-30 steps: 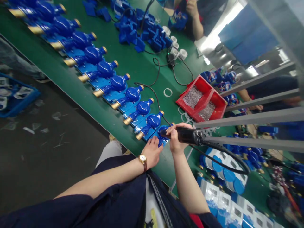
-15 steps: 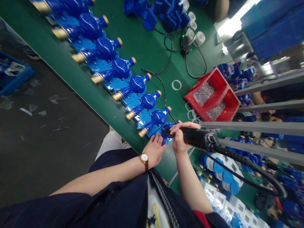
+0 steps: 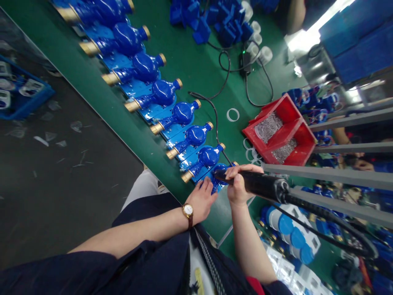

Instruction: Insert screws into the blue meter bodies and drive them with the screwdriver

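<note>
A row of blue water meter bodies (image 3: 181,114) with brass ends lies on blue plates along the green belt (image 3: 181,69). My right hand (image 3: 237,183) is wrapped round a black powered screwdriver (image 3: 260,185), its tip down on the nearest blue meter body (image 3: 221,171). My left hand (image 3: 202,199), with a wristwatch on it, rests on the near edge of that same meter, fingers pressed against it. A black cable runs off the tool to the right.
A red two-part bin (image 3: 294,123) of small screws stands right of the row. White rings (image 3: 233,114) and black cables lie on the belt. Blue parts and white cups are piled at the far end. Grey rails (image 3: 331,176) cross the right side. Another person's arm shows there.
The view has shifted, so the row and the bin sit lower and further right in the picture. Both hands stay on the nearest meter with the tool held against it.
</note>
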Demonstrator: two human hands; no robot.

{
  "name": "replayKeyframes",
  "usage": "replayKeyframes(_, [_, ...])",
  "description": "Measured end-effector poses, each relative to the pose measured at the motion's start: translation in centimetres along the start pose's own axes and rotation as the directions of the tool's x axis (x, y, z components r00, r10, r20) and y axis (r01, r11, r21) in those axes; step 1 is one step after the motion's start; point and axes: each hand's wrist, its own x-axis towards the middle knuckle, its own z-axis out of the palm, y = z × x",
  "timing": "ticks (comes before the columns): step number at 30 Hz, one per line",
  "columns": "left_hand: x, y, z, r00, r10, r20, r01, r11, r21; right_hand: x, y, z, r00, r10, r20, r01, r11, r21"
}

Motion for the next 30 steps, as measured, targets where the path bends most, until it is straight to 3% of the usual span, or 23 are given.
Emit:
replayKeyframes(7, [0.1, 0.1, -0.1, 1.0, -0.013, 0.025, 0.014, 0.999, -0.04, 0.2, 0.3, 0.0, 0.999, 0.002, -0.036, -0.002, 1.0, -0.001])
replayKeyframes(12, [-0.2, -0.5, -2.6, 0.996, 0.019, 0.09, -0.011, 0.995, -0.096, 0.3, -1.9, 0.1, 0.994, -0.057, -0.092, 0.058, 0.998, 0.006])
replayKeyframes(14, [-0.6, -1.4, -3.9, 0.999, 0.017, 0.036, -0.015, 0.999, -0.046, 0.3, -2.8, 0.4, 0.988, -0.107, -0.111, 0.109, 0.994, 0.013])
replayKeyframes(17, [-0.9, -3.4, -5.0, 0.988, -0.095, -0.125, 0.103, 0.993, 0.054, 0.2, -3.3, 1.1, 0.989, -0.109, -0.099, 0.11, 0.994, 0.01])
replayKeyframes(19, [-0.8, -4.7, -5.0, 0.977, -0.146, -0.159, 0.16, 0.984, 0.08, 0.2, -3.1, 1.5, 0.992, -0.089, -0.086, 0.09, 0.996, -0.002])
replayKeyframes(22, [-0.4, -5.9, -4.3, 0.983, -0.136, -0.12, 0.148, 0.985, 0.093, 0.2, -2.5, 1.7, 0.995, -0.06, -0.074, 0.059, 0.998, -0.017])
replayKeyframes(30, [-0.1, -5.6, -3.9, 0.986, -0.142, -0.088, 0.148, 0.986, 0.072, -0.1, -1.7, 2.3, 0.991, -0.075, -0.108, 0.067, 0.995, -0.073])
